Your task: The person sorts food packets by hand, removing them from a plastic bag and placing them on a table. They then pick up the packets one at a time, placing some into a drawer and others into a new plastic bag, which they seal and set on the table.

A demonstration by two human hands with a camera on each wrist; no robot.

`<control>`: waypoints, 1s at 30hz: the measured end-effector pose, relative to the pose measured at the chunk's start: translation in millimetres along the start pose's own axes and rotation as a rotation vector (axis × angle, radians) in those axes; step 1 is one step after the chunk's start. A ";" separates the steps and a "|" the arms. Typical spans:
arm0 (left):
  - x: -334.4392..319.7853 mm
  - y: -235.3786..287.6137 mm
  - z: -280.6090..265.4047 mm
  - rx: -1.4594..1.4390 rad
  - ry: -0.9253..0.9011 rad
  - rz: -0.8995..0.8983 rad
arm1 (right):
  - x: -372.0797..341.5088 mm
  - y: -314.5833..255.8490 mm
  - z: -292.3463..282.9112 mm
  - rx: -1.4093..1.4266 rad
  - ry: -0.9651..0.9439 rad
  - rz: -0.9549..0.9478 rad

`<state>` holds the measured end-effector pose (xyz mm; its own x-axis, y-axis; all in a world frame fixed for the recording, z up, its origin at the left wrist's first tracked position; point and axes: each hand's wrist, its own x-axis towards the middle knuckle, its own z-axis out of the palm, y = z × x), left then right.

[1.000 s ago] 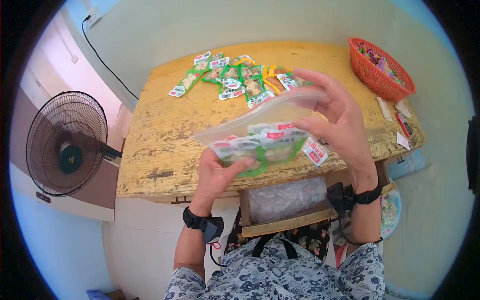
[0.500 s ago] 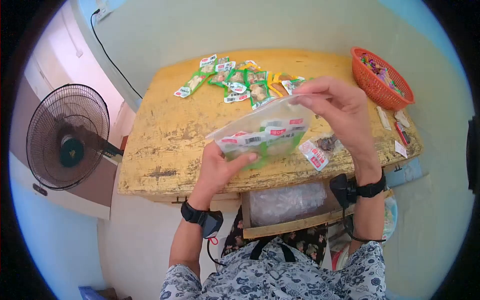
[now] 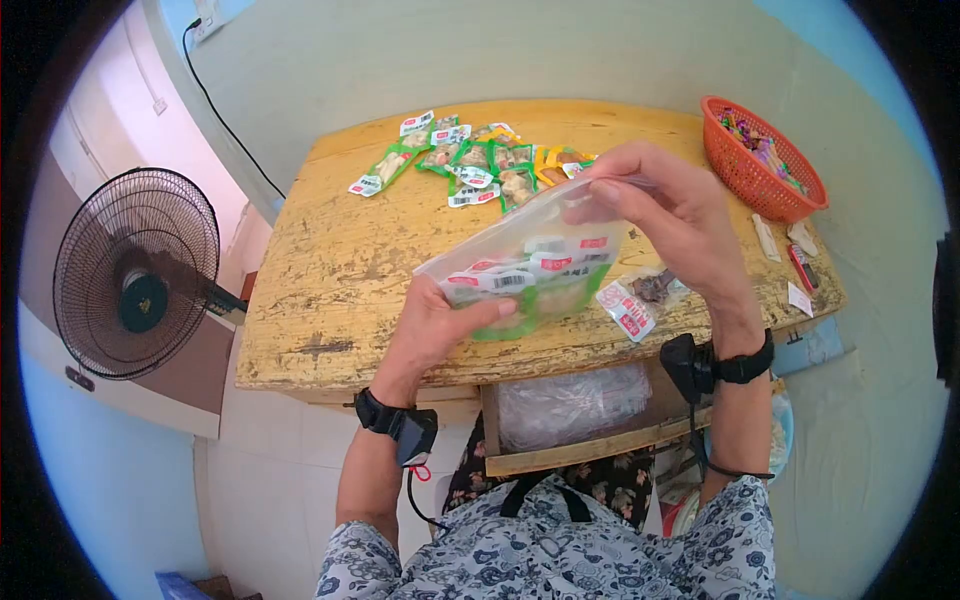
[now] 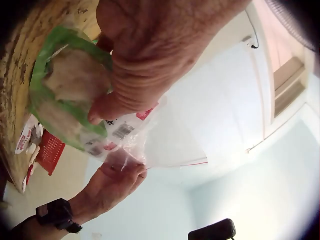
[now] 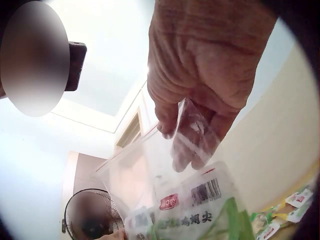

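A clear zip-top bag (image 3: 500, 240) is held tilted above the front of the table, with several green-and-white snack packets (image 3: 565, 290) inside. My left hand (image 3: 430, 325) grips the bag's lower left side, its thumb lying across the front over the packets. At the upper right corner, my right hand (image 3: 685, 215) pinches the bag's mouth edge between thumb and fingers. In the right wrist view, clear film (image 5: 187, 132) covers some of the right fingers. Beside the bag, a small red-and-white packet (image 3: 635, 305) with dark contents lies on the table.
A pile of green and orange packets (image 3: 470, 165) lies at the table's back. A red basket (image 3: 765, 190) of wrapped items stands at the right, near a red-and-black small object (image 3: 803, 267). Below the tabletop (image 3: 340, 270), an open drawer (image 3: 575, 400) contains clear plastic bags. A fan (image 3: 140, 275) stands left.
The right thumb and fingers have come together on the bag's upper corner, and the bag now slants up to the right. My left hand keeps its grip.
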<state>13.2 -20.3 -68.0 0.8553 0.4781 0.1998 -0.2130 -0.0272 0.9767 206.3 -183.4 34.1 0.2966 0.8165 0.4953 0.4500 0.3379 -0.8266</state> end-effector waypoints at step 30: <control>-11.4 23.2 -4.7 0.657 0.059 0.479 | 19.9 63.5 -9.0 -0.047 -0.380 0.391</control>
<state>-3.8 -22.2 -48.0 0.7113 0.3289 0.6212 -0.2131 -0.7413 0.6364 248.3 -149.9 -6.1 0.1279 0.9917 0.0147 0.4074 -0.0390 -0.9124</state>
